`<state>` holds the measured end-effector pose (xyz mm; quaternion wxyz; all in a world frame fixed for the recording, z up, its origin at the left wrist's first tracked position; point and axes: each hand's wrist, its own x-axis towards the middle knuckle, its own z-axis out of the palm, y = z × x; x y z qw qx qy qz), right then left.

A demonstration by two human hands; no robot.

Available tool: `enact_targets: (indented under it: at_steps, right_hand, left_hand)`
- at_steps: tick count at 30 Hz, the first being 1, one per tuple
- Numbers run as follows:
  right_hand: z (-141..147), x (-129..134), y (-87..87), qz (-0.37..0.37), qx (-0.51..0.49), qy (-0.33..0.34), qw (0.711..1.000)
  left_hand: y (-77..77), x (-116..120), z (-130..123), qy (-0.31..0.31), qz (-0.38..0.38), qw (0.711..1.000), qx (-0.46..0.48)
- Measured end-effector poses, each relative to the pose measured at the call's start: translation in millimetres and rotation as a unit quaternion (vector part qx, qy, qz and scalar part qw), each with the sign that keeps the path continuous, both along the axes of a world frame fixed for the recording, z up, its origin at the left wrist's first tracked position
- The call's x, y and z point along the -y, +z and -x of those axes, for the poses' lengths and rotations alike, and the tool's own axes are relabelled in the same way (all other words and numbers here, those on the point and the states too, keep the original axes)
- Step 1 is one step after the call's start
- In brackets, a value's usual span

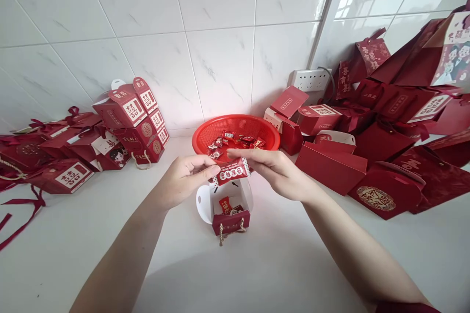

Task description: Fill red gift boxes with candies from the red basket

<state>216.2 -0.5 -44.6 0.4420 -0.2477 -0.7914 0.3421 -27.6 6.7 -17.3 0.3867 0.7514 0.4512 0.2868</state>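
Note:
My left hand [185, 178] is closed, with thumb and fingers pinching the left end of a red wrapped candy [232, 172]. My right hand [277, 171] reaches in from the other side, fingers stretched out along the candy's upper edge and right end; its thumb is hidden. Just below the candy stands a small open red gift box [231, 224] with a white inside and a twisted rope handle. Several wrapped sweets [225, 205] lie in it. Right behind my hands, a red plastic basket [200, 138] holds more wrapped candies [244, 141].
Stacked red boxes [135, 117] stand at the left, beside more ribboned boxes [69, 176]. A large pile of red boxes [389, 156] fills the right. A white power strip [310, 79] leans on the tiled wall [220, 68] behind. Everything rests on a white countertop [205, 283].

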Motion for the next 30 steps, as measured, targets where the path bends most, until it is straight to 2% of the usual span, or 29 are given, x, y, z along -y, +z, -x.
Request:
enact_targets:
  at_steps: [2, 4, 6, 8, 12, 17, 21, 25, 27, 30]
  right_hand:
    - [7, -2, -5.2, 0.104, -0.037, 0.003, 0.994]
    - [13, -5, -11.2, 0.187, -0.051, 0.039, 0.98]
    - [16, -8, -15.8, 0.236, -0.049, 0.066, 0.968]
    - [16, -9, -17.5, 0.251, -0.046, 0.071, 0.964]
    - [12, -6, -13.6, 0.186, 0.006, 0.055, 0.981]
    - [21, -1, -11.0, 0.053, 0.026, -0.051, 0.997]
    - [26, -4, -15.6, 0.027, -0.021, -0.072, 0.997]
    - [25, -10, -20.5, -0.016, -0.072, -0.105, 0.992]
    - [25, -12, -22.3, -0.008, -0.104, -0.102, 0.989]
    - [25, -13, -23.2, 0.005, -0.145, -0.089, 0.985]
  left_hand:
    - [1.9, 2, 5, 0.016, -0.033, 0.999, -0.03]
    - [3.2, 3, 8, 0.023, -0.06, 0.997, -0.051]
    - [4.4, 4, 8, 0.027, -0.077, 0.995, -0.064]
    - [5.8, 6, 7, 0.021, -0.076, 0.994, -0.079]
    - [7.0, 13, 1, -0.03, -0.057, 0.993, -0.104]
    - [0.3, 18, -9, -0.038, -0.049, 0.995, -0.08]
    - [-6.5, 10, -10, 0.004, -0.02, 0.999, 0.025]
    - [-10.3, -2, -8, 0.052, 0.044, 0.977, 0.2]
    - [-11.6, -5, -8, 0.05, 0.078, 0.967, 0.237]
    - [-13.6, -8, -7, 0.035, 0.096, 0.966, 0.238]
